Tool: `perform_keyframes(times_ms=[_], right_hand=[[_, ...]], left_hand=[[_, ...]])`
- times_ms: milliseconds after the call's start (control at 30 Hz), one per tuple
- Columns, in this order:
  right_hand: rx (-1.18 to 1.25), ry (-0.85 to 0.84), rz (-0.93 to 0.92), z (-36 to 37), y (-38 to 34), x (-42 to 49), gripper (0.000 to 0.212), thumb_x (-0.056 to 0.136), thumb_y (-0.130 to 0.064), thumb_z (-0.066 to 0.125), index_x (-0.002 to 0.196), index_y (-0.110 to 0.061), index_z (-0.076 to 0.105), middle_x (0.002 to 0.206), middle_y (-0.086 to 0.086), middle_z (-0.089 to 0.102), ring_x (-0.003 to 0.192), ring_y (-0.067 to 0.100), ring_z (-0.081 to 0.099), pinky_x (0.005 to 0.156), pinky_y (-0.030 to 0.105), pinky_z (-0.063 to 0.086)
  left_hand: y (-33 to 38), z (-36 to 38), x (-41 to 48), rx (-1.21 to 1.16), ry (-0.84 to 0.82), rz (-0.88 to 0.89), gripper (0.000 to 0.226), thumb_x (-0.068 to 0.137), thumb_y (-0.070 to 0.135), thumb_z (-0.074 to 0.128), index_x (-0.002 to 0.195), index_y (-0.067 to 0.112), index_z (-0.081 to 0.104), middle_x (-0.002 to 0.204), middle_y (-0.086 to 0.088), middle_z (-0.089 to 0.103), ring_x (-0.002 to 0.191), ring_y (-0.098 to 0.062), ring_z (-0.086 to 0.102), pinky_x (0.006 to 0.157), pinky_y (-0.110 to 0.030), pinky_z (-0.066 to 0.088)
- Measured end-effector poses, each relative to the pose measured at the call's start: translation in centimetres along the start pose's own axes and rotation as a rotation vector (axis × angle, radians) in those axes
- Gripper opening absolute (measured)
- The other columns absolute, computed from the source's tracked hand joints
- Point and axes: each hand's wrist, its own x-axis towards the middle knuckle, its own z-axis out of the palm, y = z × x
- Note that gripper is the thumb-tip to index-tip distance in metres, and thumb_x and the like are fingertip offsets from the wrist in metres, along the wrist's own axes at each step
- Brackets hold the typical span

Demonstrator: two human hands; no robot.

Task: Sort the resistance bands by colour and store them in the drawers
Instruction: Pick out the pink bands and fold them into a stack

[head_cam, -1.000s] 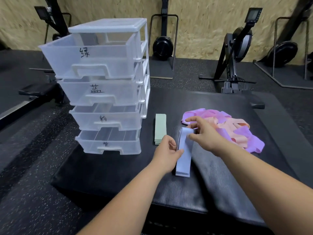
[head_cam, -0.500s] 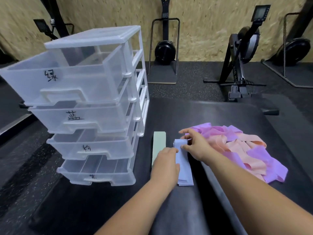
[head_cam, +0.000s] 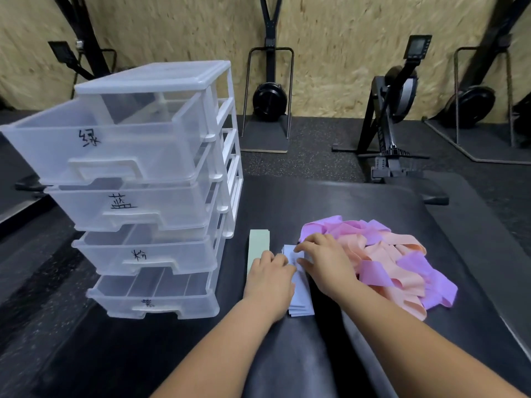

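Beside clear drawers (head_cam: 138, 156), hands (head_cam: 268, 278) (head_cam: 324, 265) hold flat blue bands (head_cam: 301, 294).

Single wide-angle head view only. Looks forward and down from close above the padded bench (head_cam: 344, 202), drawer unit (head_cam: 149, 196) near left, a rowing machine (head_cam: 396, 110) far right.

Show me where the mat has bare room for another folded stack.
Free: the far mat behind the loose pile, right of the drawers; also the near mat before the drawers, left of the left forearm. Crowded: the strip from the green stack to the pile, where the left hand and right hand are on the blue stack.
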Motion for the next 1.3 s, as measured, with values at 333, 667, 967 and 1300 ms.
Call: perform_keyframes(times_ms=[333, 667, 967, 1300], right_hand=[[-0.293, -0.119, 0.03, -5.4, 3.7, -6.1, 0.036, 0.075, -0.032, 0.068, 0.111, -0.035, 0.073, 0.13, -0.003, 0.061, 0.118, 0.028, 0.057, 0.084, 0.039, 0.05], [-0.375, -0.206, 0.144, -8.4, 10.4, -12.7, 0.034, 0.095, -0.06, 0.048, 0.116, -0.04, 0.066, 0.123, -0.009, 0.058, 0.124, 0.019, 0.054, 0.094, 0.035, 0.045], [-0.39, -0.13, 0.233, -9.6, 12.8, -14.7, 0.031, 0.096, -0.06, 0.048, 0.109, -0.038, 0.066, 0.106, -0.013, 0.06, 0.111, 0.019, 0.063, 0.075, 0.033, 0.041], [-0.192, -0.047, 0.268, -10.4, 11.0, -12.2, 0.035, 0.092, -0.055, 0.061, 0.117, -0.03, 0.068, 0.126, 0.0, 0.061, 0.116, 0.027, 0.058, 0.082, 0.033, 0.042]], left_hand=[[3.6, -1.1, -2.4, -0.132, 0.002, 0.02, 0.046, 0.105, 0.042, 0.052, 0.15, 0.032, 0.051, 0.15, 0.006, 0.047, 0.138, -0.025, 0.035, 0.116, -0.037, 0.031], [8.3, 0.1, -4.2, -0.164, -0.016, 0.149, 0.053, 0.103, 0.043, 0.056, 0.153, 0.029, 0.048, 0.151, 0.004, 0.046, 0.143, -0.024, 0.033, 0.121, -0.039, 0.028], [12.6, 1.5, -3.7, -0.242, -0.111, 0.224, 0.075, 0.095, 0.057, 0.065, 0.157, 0.021, 0.04, 0.162, -0.001, 0.037, 0.148, -0.025, 0.034, 0.122, -0.04, 0.031], [13.8, 3.1, -1.9, -0.328, -0.128, 0.111, 0.118, 0.075, 0.061, 0.086, 0.164, 0.018, 0.02, 0.164, -0.002, 0.032, 0.151, -0.025, 0.032, 0.122, -0.04, 0.034]])
